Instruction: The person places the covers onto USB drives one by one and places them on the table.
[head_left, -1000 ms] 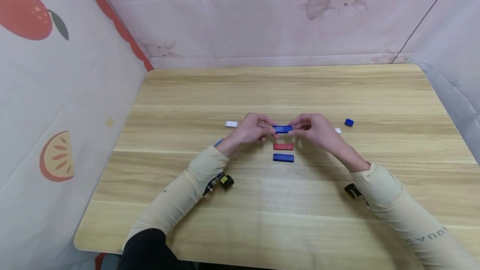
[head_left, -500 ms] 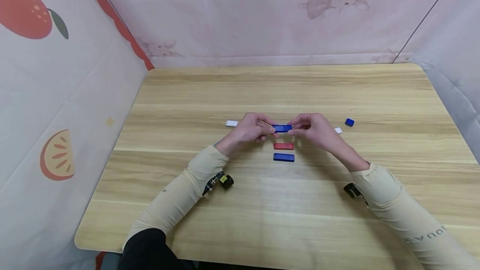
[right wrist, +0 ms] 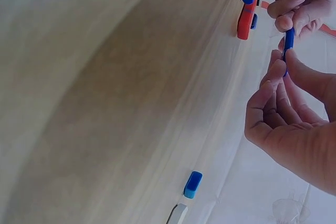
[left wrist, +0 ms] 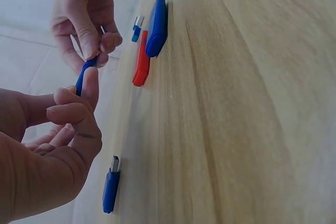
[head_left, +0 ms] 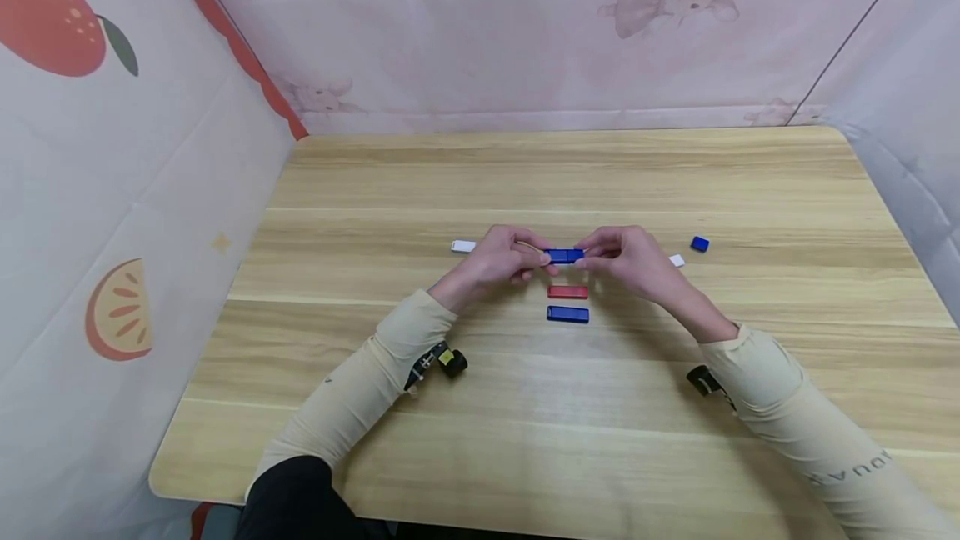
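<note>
A blue USB flash drive [head_left: 564, 256] is held level between both hands, raised over the table. My left hand [head_left: 504, 257] pinches its left end with thumb and fingertips; my right hand [head_left: 626, 257] pinches the other end. A seam crosses its middle in the head view. Below the hands lie a red flash drive [head_left: 567, 292] and another blue flash drive [head_left: 567, 314], one above the other. In the left wrist view, an uncapped blue flash drive [left wrist: 111, 184] with a bare metal plug lies near my left hand; my left wrist hides it from the head view.
A white flash drive [head_left: 462, 246] lies left of the left hand. Beyond the right hand are a small blue cap [head_left: 700, 244] and a small white cap [head_left: 677, 260]. The wooden table [head_left: 525, 423] meets a pink cloth backdrop [head_left: 487, 48] at its far edge.
Both hands keep their pinch on the blue flash drive and stay almost still. The pieces on the table lie as before.
</note>
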Demonstrator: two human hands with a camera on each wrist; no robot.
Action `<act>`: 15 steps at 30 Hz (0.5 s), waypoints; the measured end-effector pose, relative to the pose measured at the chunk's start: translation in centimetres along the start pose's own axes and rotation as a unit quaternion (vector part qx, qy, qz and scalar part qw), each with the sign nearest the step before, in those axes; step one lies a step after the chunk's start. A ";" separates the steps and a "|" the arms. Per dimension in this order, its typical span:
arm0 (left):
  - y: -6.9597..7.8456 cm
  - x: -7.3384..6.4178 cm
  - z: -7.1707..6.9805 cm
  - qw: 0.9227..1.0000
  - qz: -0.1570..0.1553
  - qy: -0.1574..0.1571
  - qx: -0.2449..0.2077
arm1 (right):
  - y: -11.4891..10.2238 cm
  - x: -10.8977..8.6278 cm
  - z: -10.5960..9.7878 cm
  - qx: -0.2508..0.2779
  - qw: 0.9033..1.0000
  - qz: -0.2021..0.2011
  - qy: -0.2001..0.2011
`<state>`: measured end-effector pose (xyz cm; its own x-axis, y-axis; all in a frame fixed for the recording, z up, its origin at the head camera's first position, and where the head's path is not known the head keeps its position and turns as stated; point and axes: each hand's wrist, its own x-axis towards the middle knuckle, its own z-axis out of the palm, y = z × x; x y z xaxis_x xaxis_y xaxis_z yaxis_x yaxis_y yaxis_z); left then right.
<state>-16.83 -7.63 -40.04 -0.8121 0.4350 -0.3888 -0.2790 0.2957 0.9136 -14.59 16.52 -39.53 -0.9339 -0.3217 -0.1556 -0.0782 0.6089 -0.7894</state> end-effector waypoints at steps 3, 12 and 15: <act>0.0 0.0 0.0 1.000 -0.001 -0.002 -0.003 | 0.1 0.1 0.0 -0.003 1.000 -0.001 0.000; -0.1 0.1 0.0 1.000 0.002 -0.006 -0.003 | -0.1 0.0 0.1 0.004 1.000 -0.004 0.010; -0.1 0.1 0.1 1.000 0.006 -0.005 0.002 | -0.2 -0.1 0.2 0.008 1.000 -0.003 0.015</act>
<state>-16.86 -7.57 -40.23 -0.8097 0.4476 -0.3795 -0.2673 0.2943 0.9176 -14.44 16.29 -39.49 -0.9435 -0.3030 -0.1339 -0.0775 0.5950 -0.8000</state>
